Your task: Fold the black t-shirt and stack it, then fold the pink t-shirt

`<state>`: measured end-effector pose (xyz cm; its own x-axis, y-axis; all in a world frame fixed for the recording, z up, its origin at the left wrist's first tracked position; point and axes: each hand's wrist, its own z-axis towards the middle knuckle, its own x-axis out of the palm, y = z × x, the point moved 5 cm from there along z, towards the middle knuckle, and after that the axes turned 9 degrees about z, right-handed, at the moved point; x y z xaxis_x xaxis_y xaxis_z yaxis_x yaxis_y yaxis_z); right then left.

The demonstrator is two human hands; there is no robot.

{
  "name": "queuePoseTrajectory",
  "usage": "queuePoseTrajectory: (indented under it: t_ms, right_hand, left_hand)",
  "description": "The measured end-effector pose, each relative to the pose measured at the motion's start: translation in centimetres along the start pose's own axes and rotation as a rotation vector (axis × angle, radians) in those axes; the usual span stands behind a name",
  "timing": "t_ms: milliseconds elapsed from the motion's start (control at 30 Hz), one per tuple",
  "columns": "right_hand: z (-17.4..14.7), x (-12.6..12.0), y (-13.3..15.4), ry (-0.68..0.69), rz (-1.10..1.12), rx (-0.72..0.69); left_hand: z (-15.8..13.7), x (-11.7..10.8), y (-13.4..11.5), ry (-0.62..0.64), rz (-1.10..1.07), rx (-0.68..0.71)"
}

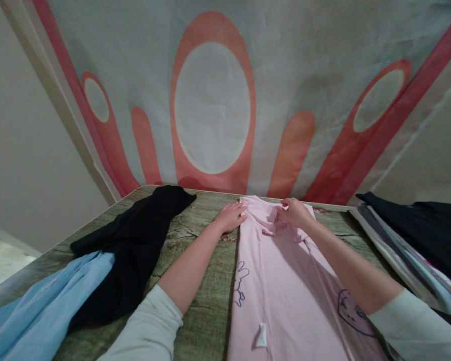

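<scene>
A pink garment (285, 281) lies lengthwise on the wood-grain table, its sides folded inward. Dark line drawings show on both its sides, and a small white tag (262, 335) sits low on it. My left hand (230, 218) rests flat at the garment's upper left edge, fingertips touching the cloth. At the neckline, my right hand (295, 212) has its fingers closed on the pink fabric; the fingertips are partly hidden in the folds.
On the left, a black garment (135, 235) lies loosely, with a light blue garment (56, 301) overlapping it. A stack of folded clothes (424, 235), black on top, stands at the right. Behind the table (199, 281) hangs a printed sheet (281, 65) with red-orange shapes.
</scene>
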<state>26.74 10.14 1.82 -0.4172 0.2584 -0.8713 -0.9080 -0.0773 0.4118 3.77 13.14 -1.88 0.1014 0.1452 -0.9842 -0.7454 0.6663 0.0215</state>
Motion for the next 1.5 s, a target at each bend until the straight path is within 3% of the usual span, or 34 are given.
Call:
queuePoseTrajectory:
  t_ms: [167,367,667,833,1000,1233,1500]
  right_hand:
    - [0.9,2.2,-0.6,0.032,0.094,0.130]
    - [1.7,1.9,-1.2,-0.072,0.102,0.166]
    - [1.2,4.0,-2.4,-0.054,0.078,0.182]
    - [0.8,3.5,-2.3,-0.132,0.104,0.185]
    - [-0.6,1.8,-0.6,-0.242,0.133,0.029]
    - [-4.5,2.7,3.3,0.013,0.130,-0.242]
    - [-5.6,3.7,3.0,0.031,-0.002,-0.286]
  left_hand:
    - [-0.2,-0.3,-0.1,0.011,0.003,0.001]
    - [-0.4,-0.6,-0.3,0.015,-0.001,0.007]
    - [-0.4,-0.5,-0.3,0.015,0.007,0.000]
    - [-0.4,-0.6,-0.2,-0.002,-0.005,-0.021]
    - [-0.4,-0.6,0.0,-0.055,-0.020,-0.021]
    - [-0.1,-0.2,0.2,-0.084,-0.030,-0.018]
    - [-0.7,-1.3,-0.3,-0.136,-0.036,-0.020]
